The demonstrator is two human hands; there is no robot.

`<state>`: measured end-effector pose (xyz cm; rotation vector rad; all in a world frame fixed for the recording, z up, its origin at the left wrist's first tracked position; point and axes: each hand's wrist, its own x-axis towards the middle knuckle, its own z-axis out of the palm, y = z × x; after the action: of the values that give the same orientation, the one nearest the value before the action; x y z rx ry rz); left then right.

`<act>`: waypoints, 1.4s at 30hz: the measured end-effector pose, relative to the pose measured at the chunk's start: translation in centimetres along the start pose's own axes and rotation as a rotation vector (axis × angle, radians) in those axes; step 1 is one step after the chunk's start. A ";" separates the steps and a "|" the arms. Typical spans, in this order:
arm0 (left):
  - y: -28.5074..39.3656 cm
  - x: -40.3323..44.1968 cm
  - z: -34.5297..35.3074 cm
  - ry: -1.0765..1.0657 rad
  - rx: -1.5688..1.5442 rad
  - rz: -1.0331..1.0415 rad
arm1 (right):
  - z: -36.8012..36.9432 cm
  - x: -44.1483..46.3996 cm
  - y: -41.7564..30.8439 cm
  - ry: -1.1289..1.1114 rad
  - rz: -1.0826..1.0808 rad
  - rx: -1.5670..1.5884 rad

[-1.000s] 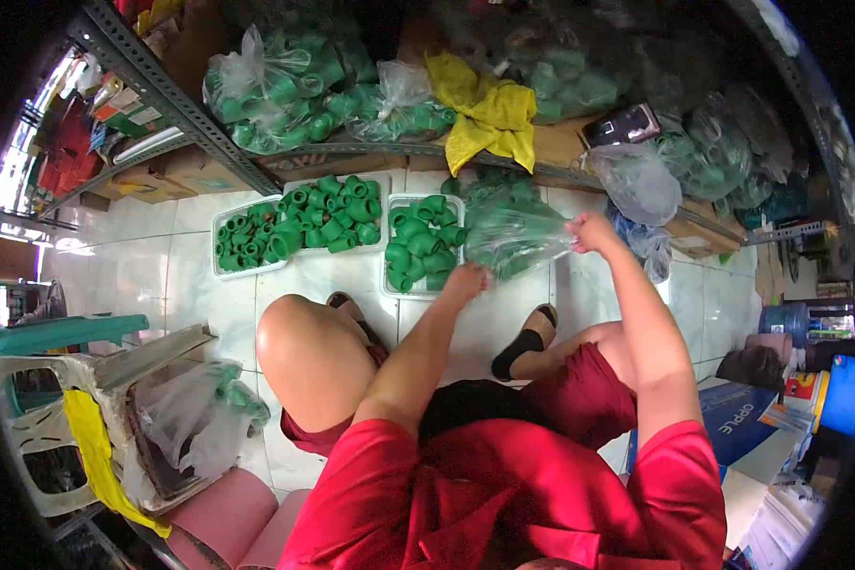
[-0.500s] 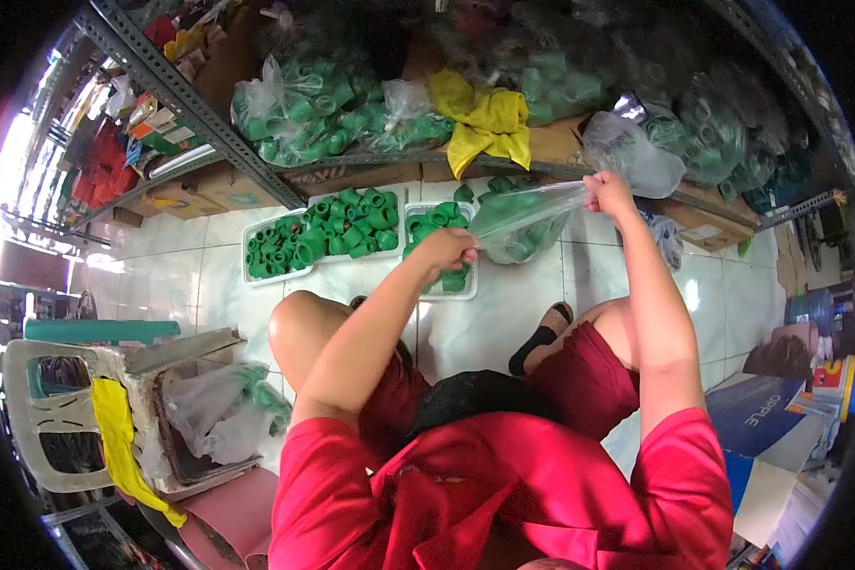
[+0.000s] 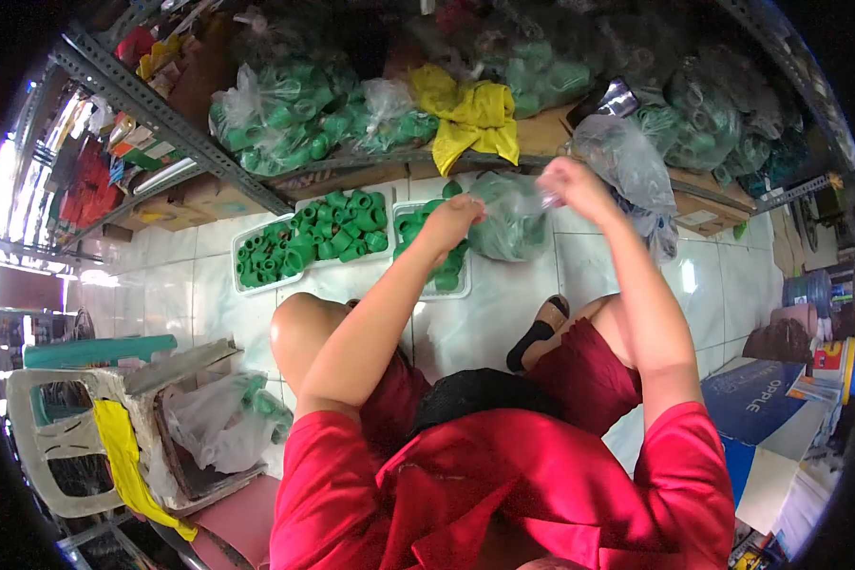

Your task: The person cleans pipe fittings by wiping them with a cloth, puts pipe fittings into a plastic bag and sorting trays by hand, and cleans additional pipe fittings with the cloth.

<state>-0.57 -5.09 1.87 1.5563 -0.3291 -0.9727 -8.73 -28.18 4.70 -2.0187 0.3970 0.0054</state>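
Observation:
A clear plastic bag (image 3: 511, 220) with green pipe fittings inside rests on the tiled floor in front of me. My left hand (image 3: 451, 226) pinches the left side of its mouth, above a white basket (image 3: 458, 291) of green fittings. On the bag's other side, my right hand (image 3: 576, 186) has its fingers closed on a bit of the plastic, slightly blurred. Two more white baskets stand to the left, one with small fittings (image 3: 266, 255) and one with larger fittings (image 3: 347, 224).
A shelf behind holds bagged green fittings (image 3: 294, 114) and a yellow bag (image 3: 470, 119). A metal shelf post (image 3: 171, 119) slants down at the left. A plastic chair (image 3: 57, 437) stands left, a blue box (image 3: 755, 399) right. My feet and knees frame the floor.
My right hand has moved left and closer to my left hand. The plastic stretched taut between them has slackened, and the bag sits more upright. The view has shifted slightly.

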 end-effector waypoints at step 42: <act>4.0 -2.7 -5.3 0.314 0.359 0.312 | -1.1 1.3 0.2 0.219 0.032 -0.271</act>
<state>2.85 -0.63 6.29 1.8822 -0.5259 -0.4314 -7.77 -29.57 4.82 -2.2884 0.5933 -0.1506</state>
